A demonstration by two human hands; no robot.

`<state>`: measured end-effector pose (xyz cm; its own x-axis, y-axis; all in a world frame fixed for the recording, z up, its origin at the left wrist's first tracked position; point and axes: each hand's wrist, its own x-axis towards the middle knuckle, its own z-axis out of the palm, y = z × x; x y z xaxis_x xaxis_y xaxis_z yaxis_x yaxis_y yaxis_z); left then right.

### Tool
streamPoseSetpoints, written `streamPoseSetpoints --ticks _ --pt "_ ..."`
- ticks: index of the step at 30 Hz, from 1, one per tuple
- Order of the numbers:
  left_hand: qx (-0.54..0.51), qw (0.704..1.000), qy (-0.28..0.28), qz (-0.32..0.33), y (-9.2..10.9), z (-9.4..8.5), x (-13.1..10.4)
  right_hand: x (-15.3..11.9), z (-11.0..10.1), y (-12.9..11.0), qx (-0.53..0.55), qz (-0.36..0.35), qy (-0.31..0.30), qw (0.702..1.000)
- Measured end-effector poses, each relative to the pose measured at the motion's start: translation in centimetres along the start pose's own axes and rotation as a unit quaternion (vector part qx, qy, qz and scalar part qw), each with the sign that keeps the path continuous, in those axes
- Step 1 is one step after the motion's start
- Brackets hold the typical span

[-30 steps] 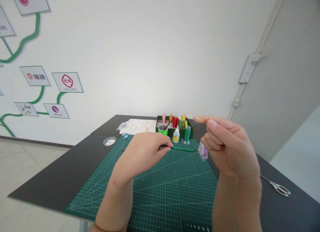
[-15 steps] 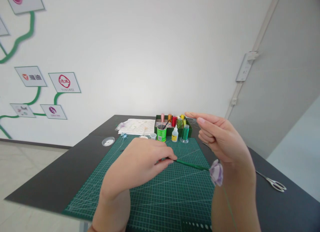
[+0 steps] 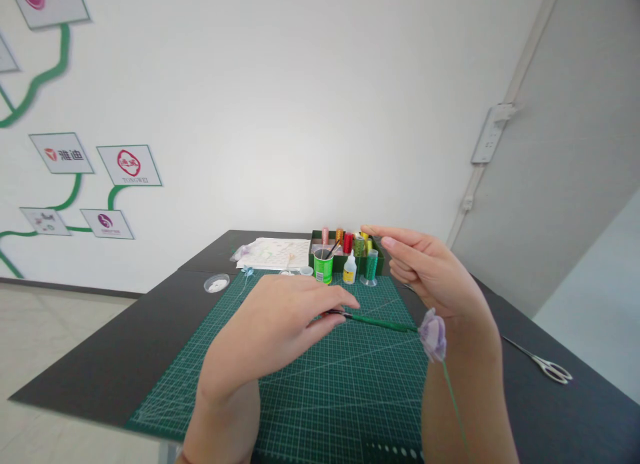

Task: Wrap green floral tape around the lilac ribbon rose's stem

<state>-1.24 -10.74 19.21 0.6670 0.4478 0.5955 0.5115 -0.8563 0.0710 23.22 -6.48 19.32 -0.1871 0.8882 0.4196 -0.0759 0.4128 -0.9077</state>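
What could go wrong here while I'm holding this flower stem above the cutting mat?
1. The left hand pinches only the far tip of the green stem, so the purple flower at its other end could sag or twist.
2. The right hand is raised close to the thread spools and glue bottle; a sweep back could possibly topple them.

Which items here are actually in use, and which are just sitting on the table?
In use:
- left hand, its grip pinching the green-wrapped stem
- purple fabric flower at the stem's end
- right hand, fingertips pinched, raised above the cutting mat

Lying about:
- scissors
- thread spool box
- glue bottle
- green cup
- small dish
- papers
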Motion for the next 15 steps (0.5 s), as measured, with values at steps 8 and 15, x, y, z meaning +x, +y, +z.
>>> streamPoseSetpoints --ticks 8,15 --pt "0.001 1.0 -0.009 0.017 0.07 -0.01 -0.1 0.05 0.06 0.08 -0.009 0.004 -0.005 1.0" --pt "0.075 0.997 -0.002 -0.015 -0.52 -0.19 0.0 -0.53 -0.62 -0.24 0.116 -0.016 -0.042 0.992"
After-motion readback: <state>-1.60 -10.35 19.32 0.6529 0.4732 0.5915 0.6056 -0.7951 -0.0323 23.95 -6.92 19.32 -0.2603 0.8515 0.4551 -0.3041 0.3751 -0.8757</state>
